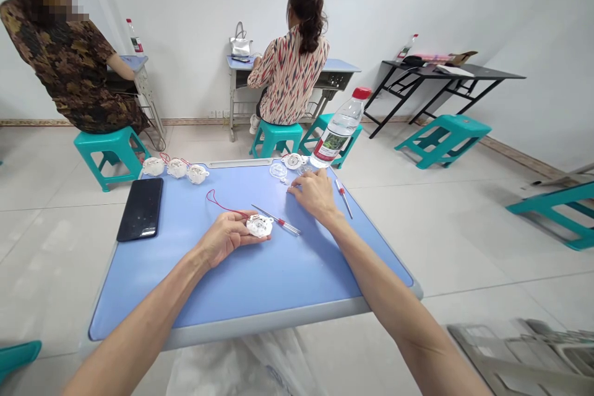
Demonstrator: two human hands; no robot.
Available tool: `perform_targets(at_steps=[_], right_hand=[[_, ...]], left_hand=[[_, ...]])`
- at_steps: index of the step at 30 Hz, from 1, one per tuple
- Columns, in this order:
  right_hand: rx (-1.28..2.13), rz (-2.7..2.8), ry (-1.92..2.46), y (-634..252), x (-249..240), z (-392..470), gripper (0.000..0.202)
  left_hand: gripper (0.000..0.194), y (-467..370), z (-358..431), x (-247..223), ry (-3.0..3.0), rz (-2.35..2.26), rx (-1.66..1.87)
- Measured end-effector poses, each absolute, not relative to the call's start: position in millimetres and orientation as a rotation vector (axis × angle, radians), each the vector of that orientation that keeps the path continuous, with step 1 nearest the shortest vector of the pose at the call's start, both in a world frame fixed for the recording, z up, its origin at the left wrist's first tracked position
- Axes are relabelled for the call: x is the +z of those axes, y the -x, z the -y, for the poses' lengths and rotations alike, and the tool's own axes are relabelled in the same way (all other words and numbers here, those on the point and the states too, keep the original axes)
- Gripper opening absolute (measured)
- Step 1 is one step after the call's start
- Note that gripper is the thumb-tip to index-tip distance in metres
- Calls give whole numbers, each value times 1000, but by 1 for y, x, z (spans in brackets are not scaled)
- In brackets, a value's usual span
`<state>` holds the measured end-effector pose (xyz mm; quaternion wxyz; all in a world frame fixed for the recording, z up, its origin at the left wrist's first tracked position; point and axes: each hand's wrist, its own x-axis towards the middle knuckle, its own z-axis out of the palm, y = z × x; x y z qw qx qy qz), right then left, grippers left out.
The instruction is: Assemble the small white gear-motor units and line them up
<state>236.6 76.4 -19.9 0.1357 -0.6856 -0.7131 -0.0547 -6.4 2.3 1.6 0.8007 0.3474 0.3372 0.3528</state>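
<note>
My left hand [227, 236] holds a white round plastic device [259, 226] with its inner parts facing up. A red wire loop [218, 203] trails from it over the blue table. Just past the device lies a screwdriver [288, 226] with a clear handle and a red collar. At the far right of the table, my right hand [315, 193] is closed, its bent fingertips down by small clear plastic pieces [278, 171]. What those fingers grip, if anything, is too small to make out. Another white round unit [294, 161] sits beyond that hand.
A water bottle [338, 130] stands at the far right corner, near a second screwdriver [344, 198]. A black phone [140, 209] lies at left. Several white devices [177, 167] with red wires line the far left edge. Two people sit on green stools [111, 151] beyond.
</note>
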Motion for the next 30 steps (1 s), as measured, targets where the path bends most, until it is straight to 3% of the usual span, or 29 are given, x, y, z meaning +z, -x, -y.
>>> perform_targets(at_steps=[7,30], right_hand=[[-258,2106,1973,-233,-18,-72,24],[124,2118,1965,-230,-13,-69,12]], left_hand=[[40,6,-2,2,-722,-737,774],[39,6,-4,2,-751,-708,763]])
